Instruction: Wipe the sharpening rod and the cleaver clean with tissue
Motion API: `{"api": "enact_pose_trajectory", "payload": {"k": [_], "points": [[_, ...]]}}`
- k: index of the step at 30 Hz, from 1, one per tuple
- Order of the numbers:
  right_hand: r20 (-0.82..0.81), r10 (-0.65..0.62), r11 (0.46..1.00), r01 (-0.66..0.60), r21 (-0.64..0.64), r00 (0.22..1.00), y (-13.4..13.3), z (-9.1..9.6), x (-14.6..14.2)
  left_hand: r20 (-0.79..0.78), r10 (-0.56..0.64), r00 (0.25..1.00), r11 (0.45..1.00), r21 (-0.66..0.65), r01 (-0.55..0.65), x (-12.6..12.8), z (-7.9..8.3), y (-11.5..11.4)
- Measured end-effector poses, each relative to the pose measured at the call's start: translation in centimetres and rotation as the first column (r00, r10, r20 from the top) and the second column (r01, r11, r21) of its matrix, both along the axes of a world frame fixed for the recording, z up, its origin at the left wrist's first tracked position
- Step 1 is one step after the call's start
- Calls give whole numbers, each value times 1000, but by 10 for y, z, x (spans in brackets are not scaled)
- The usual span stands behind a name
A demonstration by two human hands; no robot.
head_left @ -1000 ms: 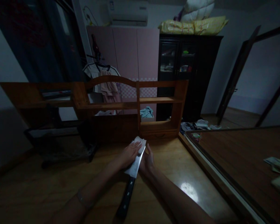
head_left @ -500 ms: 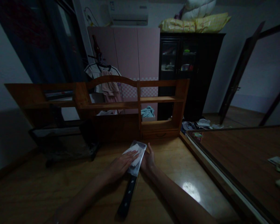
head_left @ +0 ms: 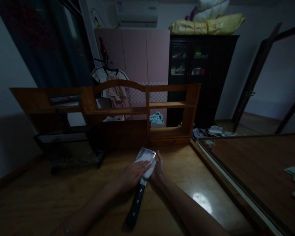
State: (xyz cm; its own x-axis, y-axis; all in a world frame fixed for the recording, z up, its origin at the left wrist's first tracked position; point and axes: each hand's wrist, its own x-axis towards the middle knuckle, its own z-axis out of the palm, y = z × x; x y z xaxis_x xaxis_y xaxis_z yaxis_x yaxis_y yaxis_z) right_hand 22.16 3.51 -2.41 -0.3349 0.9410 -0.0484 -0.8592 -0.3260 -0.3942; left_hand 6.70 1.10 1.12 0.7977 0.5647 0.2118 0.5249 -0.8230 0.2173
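A cleaver (head_left: 137,201) with a black riveted handle points away from me, its handle toward the front of the wooden desk. Its broad metal blade has a hole near the far right corner. On top of the blade lies a white wipe (head_left: 150,169), cloth or paper, I cannot tell which. My left hand (head_left: 132,174) presses the wipe against the metal with its fingers together and stretched out. From the right side, my right hand (head_left: 159,171) supports the blade, thumb up by its edge; the other fingers are hidden beneath it.
The wooden desk (head_left: 98,200) bears a shelf rack (head_left: 170,105) along its back. A dark-framed object (head_left: 71,149) stands at the left. To the right lies a brown wooden surface (head_left: 255,160) past the desk's raised edge. Wardrobes (head_left: 134,55) stand behind.
My left hand and the wipe have slid along the blade toward the handle and right edge, baring the blade's far end. My right hand still supports the cleaver.
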Motion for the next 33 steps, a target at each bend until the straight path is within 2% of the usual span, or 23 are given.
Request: {"api": "enact_pose_trajectory", "payload": {"k": [3, 7, 16, 21, 26, 29, 33], "points": [[-72, -29, 998, 32, 48, 997, -2, 5, -1, 25, 41, 999, 999, 9, -41, -5, -3, 14], [-67, -51, 994, 57, 88, 996, -4, 9, -1, 89, 94, 992, 996, -14, -93, -15, -5, 24], [-48, 15, 989, -8, 149, 999, -3, 4, -2, 118, 223, 968, 975, -40, -220, -42, -5, 20], [-41, -26, 997, 29, 74, 999, -2, 4, -1, 81, 102, 991, 995, -1, -102, -23, -6, 1], [46, -37, 999, 38, -27, 998, -2, 1, 1, 40, -13, 999, 998, -62, 16, -3, -1, -19], [41, -29, 999, 29, -15, 999, -1, -1, 1, 35, -16, 999, 998, -54, 18, -2, 0, -16], [-44, -3, 998, 5, 63, 999, 1, 0, 0, 39, 39, 998, 999, -18, -39, -5, -6, 1]]}}
